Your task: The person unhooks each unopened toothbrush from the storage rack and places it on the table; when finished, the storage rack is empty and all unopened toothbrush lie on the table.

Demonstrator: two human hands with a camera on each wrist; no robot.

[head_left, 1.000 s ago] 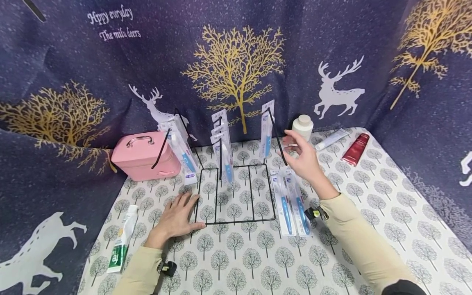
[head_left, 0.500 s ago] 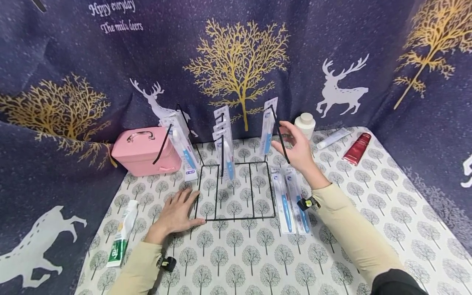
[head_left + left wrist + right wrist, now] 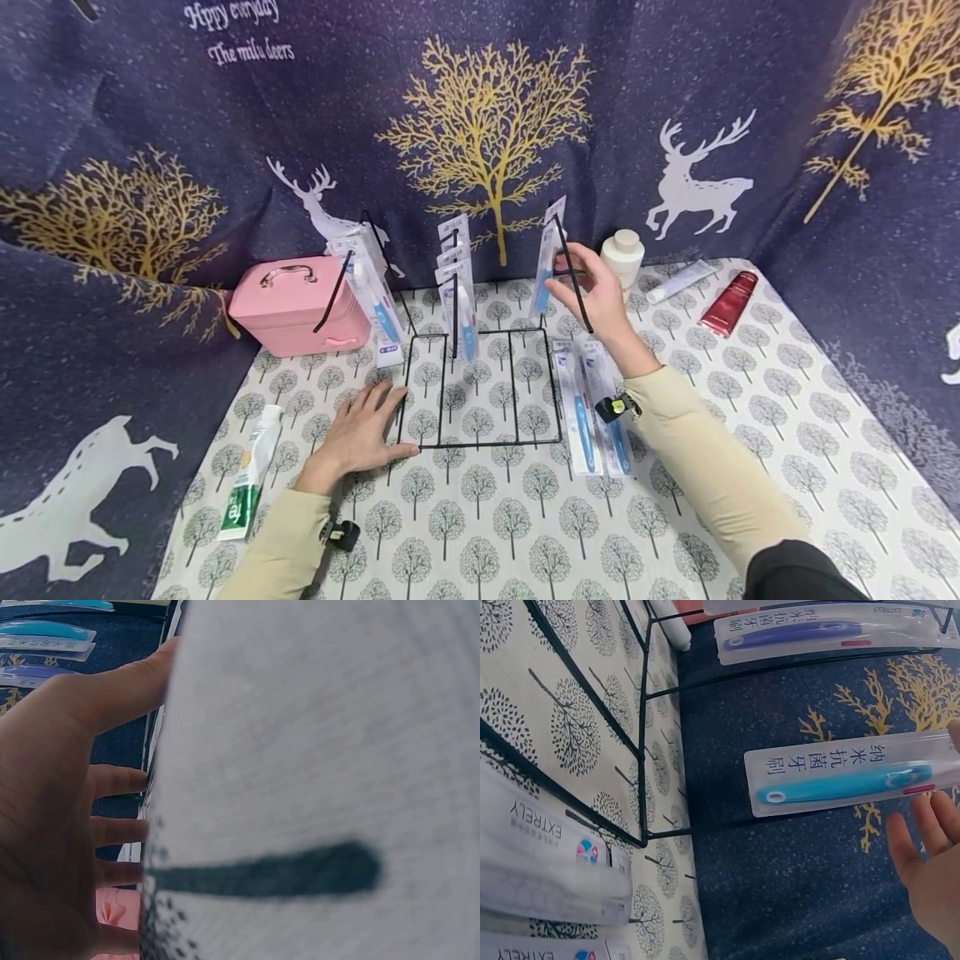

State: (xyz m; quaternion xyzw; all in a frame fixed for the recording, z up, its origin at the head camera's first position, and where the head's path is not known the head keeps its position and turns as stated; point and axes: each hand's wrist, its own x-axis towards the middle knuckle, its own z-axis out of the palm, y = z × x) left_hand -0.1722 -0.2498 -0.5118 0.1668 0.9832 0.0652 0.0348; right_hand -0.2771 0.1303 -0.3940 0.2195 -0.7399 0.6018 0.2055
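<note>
My right hand (image 3: 596, 292) is at the packaged blue toothbrush (image 3: 550, 254) hanging on the right arm of a black wire rack (image 3: 487, 444). Thumb and fingertips meet the pack near its right edge, on either side of it. In the right wrist view, the toothbrush pack (image 3: 847, 774) shows a blue handle, with the fingers (image 3: 922, 832) right at its lower edge. My left hand (image 3: 363, 429) lies spread on the cloth, fingertips and thumb at the rack's front left corner. More packed toothbrushes hang on the rack's middle arm (image 3: 454, 321) and left arm (image 3: 333, 296).
Two packed toothbrushes (image 3: 588, 417) lie right of the rack. A pink case (image 3: 292, 308) stands back left, with a green and white tube (image 3: 250, 475) in front. Behind my right hand are a white bottle (image 3: 622, 257), a white tube (image 3: 681, 282) and a red tube (image 3: 727, 304).
My right hand has moved left, from beside the rack's right arm onto the hanging toothbrush pack, which has turned and tilted. My left hand stays at the rack's corner.
</note>
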